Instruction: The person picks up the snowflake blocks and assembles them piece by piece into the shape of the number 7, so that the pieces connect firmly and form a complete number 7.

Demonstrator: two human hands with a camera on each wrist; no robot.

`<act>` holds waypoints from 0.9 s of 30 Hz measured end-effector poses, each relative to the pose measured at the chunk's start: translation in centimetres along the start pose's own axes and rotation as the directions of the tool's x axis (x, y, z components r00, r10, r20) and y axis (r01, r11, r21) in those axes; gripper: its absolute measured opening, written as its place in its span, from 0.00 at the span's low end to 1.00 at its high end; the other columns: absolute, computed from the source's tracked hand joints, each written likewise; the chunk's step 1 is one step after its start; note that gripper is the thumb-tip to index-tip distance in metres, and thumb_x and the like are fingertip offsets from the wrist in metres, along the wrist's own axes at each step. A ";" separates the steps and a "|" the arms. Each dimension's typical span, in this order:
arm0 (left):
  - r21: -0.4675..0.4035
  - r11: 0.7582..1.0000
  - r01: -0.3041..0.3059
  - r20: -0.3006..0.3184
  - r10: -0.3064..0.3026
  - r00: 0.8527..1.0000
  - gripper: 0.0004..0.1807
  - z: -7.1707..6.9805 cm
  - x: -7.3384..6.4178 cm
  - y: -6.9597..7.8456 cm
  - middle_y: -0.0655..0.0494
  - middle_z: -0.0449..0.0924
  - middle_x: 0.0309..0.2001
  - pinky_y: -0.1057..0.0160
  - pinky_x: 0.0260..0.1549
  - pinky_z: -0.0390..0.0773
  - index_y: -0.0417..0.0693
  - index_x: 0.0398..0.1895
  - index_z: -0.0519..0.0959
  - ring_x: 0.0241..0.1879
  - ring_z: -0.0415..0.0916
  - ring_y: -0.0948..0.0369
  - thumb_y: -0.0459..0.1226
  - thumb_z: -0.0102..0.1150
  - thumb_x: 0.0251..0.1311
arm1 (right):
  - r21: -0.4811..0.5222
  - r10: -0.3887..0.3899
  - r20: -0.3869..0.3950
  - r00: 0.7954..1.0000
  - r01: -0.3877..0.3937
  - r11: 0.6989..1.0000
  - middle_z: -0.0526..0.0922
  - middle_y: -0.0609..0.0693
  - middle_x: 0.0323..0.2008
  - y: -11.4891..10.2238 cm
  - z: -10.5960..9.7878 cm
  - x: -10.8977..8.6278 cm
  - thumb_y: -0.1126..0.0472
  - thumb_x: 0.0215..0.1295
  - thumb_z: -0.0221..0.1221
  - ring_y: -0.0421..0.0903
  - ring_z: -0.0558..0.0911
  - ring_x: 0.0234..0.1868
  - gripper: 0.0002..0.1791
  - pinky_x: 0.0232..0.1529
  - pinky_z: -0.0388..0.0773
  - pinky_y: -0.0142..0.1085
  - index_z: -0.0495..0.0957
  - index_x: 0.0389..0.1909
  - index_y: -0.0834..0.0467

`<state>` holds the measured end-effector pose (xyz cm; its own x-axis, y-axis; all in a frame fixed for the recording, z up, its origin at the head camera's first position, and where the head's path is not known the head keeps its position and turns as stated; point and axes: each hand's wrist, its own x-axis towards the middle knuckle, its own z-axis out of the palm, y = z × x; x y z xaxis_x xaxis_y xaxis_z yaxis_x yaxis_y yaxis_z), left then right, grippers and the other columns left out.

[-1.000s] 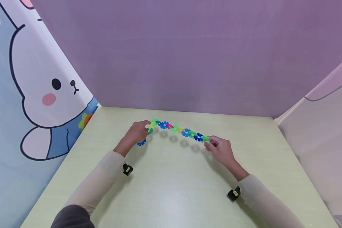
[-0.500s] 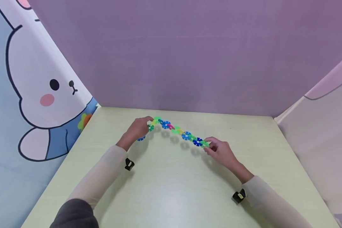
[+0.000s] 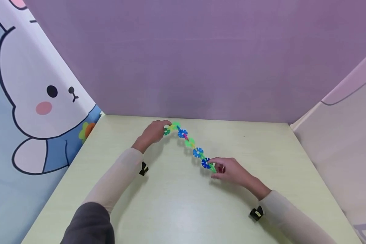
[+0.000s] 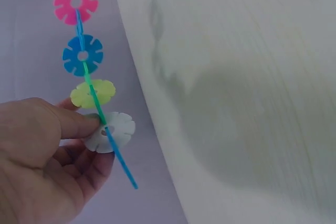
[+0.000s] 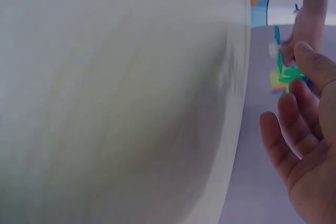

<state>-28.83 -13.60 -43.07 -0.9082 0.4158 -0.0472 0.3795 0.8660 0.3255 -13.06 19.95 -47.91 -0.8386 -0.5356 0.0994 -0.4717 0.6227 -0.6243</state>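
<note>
A chain of slotted plastic flower discs [image 3: 198, 152], joined edge to edge in green, blue, pink and yellow, slants across the middle of the table. My left hand [image 3: 154, 131] holds its far left end. In the left wrist view, thumb and fingers pinch a whitish disc [image 4: 125, 129], with a blue disc [image 4: 122, 163] seen edge-on below it. At the chain's near right end is my right hand [image 3: 231, 171], thumb and forefinger spread apart around the last green disc [image 3: 212, 167]. Its fingers [image 5: 274, 137] are loosely bent in the right wrist view.
The pale wooden table [image 3: 177, 210] meets a purple backdrop [image 3: 189, 67] at its far edge. A rabbit-printed cloth [image 3: 30, 84] hangs at the left and a pale cloth [image 3: 347, 152] at the right. Small black devices sit at both wrists.
The chain has swung steeper, its right end coming nearer and leftward. My left hand has moved right and slightly away. My right hand has come nearer, and its thumb and forefinger have parted.
</note>
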 end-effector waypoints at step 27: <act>0.036 0.977 -0.210 0.053 0.208 0.977 0.23 3.8 5.4 4.6 0.55 0.81 0.59 0.56 0.67 0.73 0.56 0.64 0.79 0.61 0.75 0.55 0.26 0.50 0.73 | -0.237 0.013 0.027 1.000 -0.006 0.971 0.75 0.38 0.32 -3.6 4.6 -0.4 0.41 0.45 0.79 0.35 0.70 0.32 0.30 0.33 0.72 0.26 0.80 0.43 0.52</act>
<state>-31.29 -6.35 -45.47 -0.7987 0.6011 -0.0281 0.5681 0.7685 0.2944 -9.80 15.35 -49.28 -0.8370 -0.5428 0.0699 -0.5176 0.7436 -0.4234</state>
